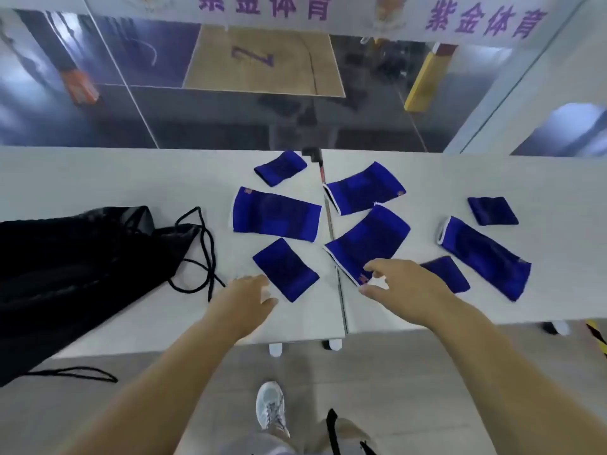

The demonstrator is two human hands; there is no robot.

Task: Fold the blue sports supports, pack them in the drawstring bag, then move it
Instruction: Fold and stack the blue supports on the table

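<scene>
- While both arms reach forward over the near edge of the white table, the eight blue supports lie spread flat on it, none of them in the bag.
- The black drawstring bag lies on the left part of the table, partly hanging over the near edge; its black cord loops on the table beside it.
- The left hand is next to the near corner of a small blue support; its fingers look relaxed and hold nothing, and whether they touch the cloth cannot be told.
- The right hand is at the near end of a long blue support; the thumb and fingers are spread around its white-trimmed edge, but it is not clear if they already pinch it.
- Another long support lies to the left of the seam between the two table tops, with a small one beyond it.
- To the right lie a long support further back, a long one near the right side, a small one behind it, and a small one just beside the right wrist.
- Below, a grey shoe stands on the floor.
</scene>
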